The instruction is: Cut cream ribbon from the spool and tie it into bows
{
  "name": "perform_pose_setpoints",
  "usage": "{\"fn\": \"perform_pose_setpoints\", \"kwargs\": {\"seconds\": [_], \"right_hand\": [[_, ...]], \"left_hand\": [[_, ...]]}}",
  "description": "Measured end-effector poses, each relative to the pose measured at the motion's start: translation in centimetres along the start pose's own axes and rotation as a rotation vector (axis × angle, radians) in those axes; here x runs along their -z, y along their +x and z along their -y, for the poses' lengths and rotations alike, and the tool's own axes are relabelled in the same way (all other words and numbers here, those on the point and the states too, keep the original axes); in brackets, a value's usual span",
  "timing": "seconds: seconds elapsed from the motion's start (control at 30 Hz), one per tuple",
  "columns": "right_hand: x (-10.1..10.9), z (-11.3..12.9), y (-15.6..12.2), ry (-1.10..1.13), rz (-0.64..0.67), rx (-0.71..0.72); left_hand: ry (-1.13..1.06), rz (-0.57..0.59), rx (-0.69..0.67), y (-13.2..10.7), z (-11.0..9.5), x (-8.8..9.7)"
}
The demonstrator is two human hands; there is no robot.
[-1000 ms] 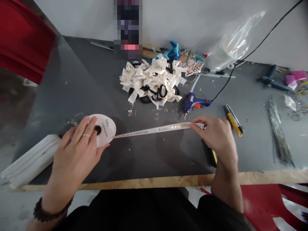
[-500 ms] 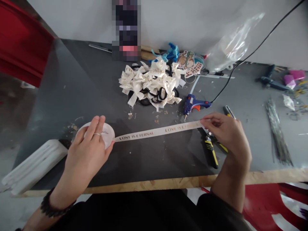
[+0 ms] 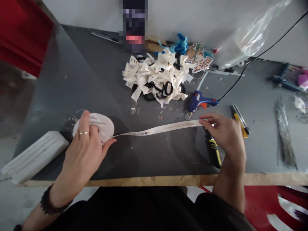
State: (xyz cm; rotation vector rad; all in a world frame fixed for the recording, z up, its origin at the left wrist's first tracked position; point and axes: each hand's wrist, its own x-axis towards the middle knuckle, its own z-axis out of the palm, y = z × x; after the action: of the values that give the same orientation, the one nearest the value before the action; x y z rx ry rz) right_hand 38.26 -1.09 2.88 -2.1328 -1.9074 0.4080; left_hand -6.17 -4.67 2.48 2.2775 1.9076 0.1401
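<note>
Ribbon (image 3: 159, 129) between hands (image 3: 83, 155) (image 3: 223, 133), spool (image 3: 106, 125) under left

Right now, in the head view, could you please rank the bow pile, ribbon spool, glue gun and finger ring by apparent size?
1. Bow pile
2. Ribbon spool, partly hidden by the left hand
3. Glue gun
4. Finger ring

Dim, flat light covers the table (image 3: 96, 96), with soft shadows below the ribbon (image 3: 158, 129). White glare streaks the bag (image 3: 251, 40). At right, pliers (image 3: 285, 81) and wires (image 3: 286, 134) smear (a patch (image 3: 133, 22) up top is pixelated).
</note>
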Motion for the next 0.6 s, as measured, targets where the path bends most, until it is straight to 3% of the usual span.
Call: {"fn": "perform_pose_setpoints", "kwargs": {"seconds": [0.13,0.23,0.3,0.33,0.43,0.5,0.6], "right_hand": [[0.1,0.6,-0.2,0.09,-0.034,-0.033],[0.7,0.7,-1.1,0.035,-0.211,-0.074],[1.5,0.5,-2.5,-0.082,-0.31,-0.128],[1.8,0.3,-3.4,-0.148,-0.296,-0.157],[2.5,-0.7,-6.7,-0.338,0.003,-0.241],[2.2,-1.4,-8.7,-0.409,0.127,-0.279],[0.8,-1.8,-10.5,-0.387,0.186,-0.279]], "left_hand": [[0.006,0.007,-0.158,0.5,0.2,1.2],[0.02,0.097,-0.419,2.1,0.8,1.6],[0.008,0.119,-0.49,3.5,1.6,1.3],[-0.018,0.126,-0.527,4.3,2.0,1.1],[-0.074,0.21,-0.61,6.4,3.0,0.6],[-0.141,0.331,-0.679,7.7,3.0,0.6],[-0.196,0.479,-0.712,9.3,2.4,0.8]]}}
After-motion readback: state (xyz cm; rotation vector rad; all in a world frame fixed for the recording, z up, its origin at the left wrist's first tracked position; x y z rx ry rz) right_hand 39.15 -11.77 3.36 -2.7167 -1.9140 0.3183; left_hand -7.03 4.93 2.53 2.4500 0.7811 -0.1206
